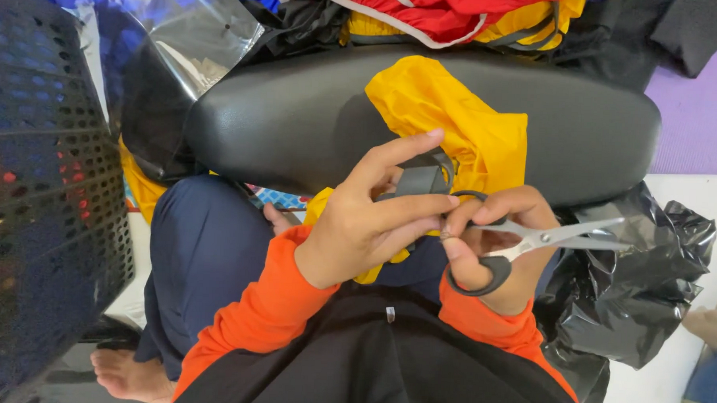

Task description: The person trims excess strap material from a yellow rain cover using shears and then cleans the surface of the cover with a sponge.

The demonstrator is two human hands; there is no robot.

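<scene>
Right hand [496, 246] closed through the dark loops of grey-handled scissors [532, 246], blades near shut, tips pointing away to its right. Left hand [374, 218] just beside it, touching, fingers pinching a grey strap [419, 180] sewn to yellow fabric [449, 117], index finger extended. Fabric sits just beyond both hands, draped over a black padded seat [298, 120]. Looks thin, light, limp, likely slick; best held taut at the strap or seam, not loose cloth. Colour bright yellow, creased, grey trim. Crumpled black plastic bag [633, 290] right of right hand; perforated dark basket [41, 198] far left of left hand.
</scene>
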